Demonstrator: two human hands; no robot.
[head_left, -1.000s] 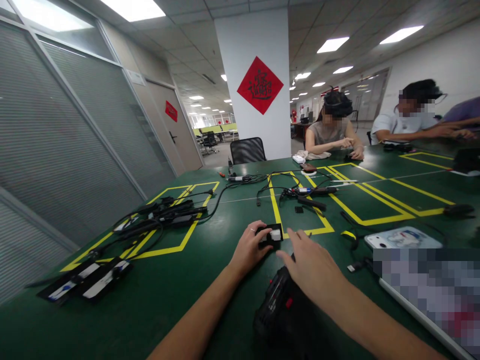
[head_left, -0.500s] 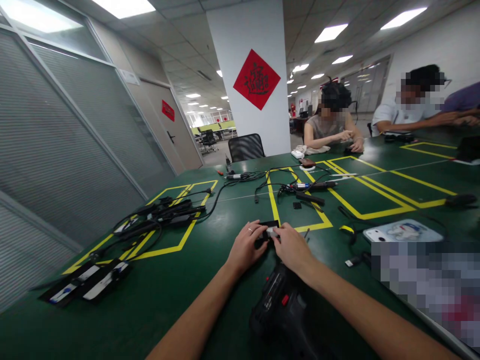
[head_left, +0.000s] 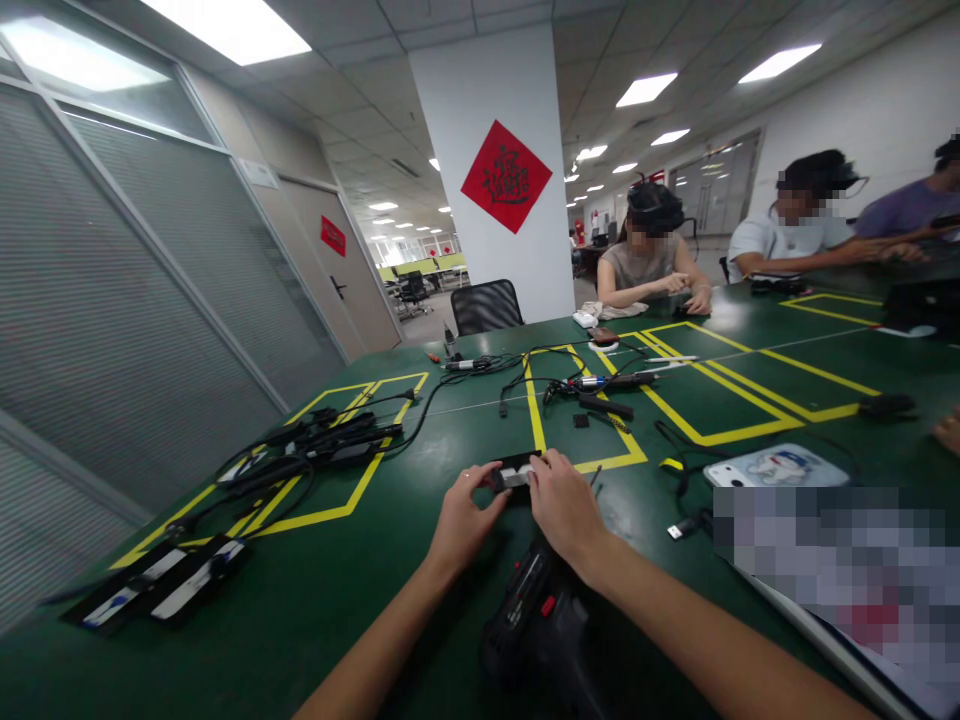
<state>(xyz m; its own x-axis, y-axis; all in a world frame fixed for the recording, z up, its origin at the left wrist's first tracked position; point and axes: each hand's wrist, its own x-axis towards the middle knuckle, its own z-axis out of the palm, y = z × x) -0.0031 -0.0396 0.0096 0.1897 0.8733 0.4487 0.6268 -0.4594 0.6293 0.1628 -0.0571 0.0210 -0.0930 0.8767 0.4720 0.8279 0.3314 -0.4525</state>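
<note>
My left hand (head_left: 463, 520) and my right hand (head_left: 562, 505) meet over a small black part with a white label (head_left: 514, 473) that lies on the green table (head_left: 360, 580). Both hands have their fingers curled and pinched on this part, the left from its left end, the right from its right end. A ring shows on a finger of my left hand. A black power tool with a red button (head_left: 536, 625) lies under my right forearm.
Black cables and adapters (head_left: 322, 445) lie to the left inside yellow tape lines, flat black strips (head_left: 161, 585) at the near left. A soldering pen and cables (head_left: 600, 385) lie ahead. A phone (head_left: 780, 465) rests at the right. Other people sit at the far side.
My right hand came in from above the power tool and closed on the small black part beside my left hand. The view has shifted slightly to the right.
</note>
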